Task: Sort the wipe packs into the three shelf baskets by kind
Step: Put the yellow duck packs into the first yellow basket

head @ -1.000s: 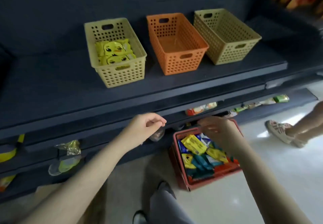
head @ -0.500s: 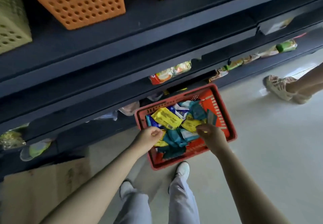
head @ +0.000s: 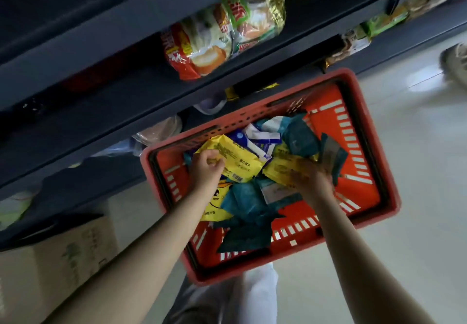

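One cam, head-worn, wide-angle. Looks steeply down & fwd from above, rolled, so the shelves [head: 101, 53] run diagonally across upper left of frame. Red basket [head: 336, 75] sits centre frame, close, within arm's reach. Floor [head: 417, 147] fills right side & lower right.

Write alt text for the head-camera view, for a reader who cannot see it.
A person's left hand grips a yellow pack and the blurred right hand touches a second yellow pack, inside a red basket of yellow, teal and blue-white wipe packs. The basket sits on a pale floor below dark shelves.
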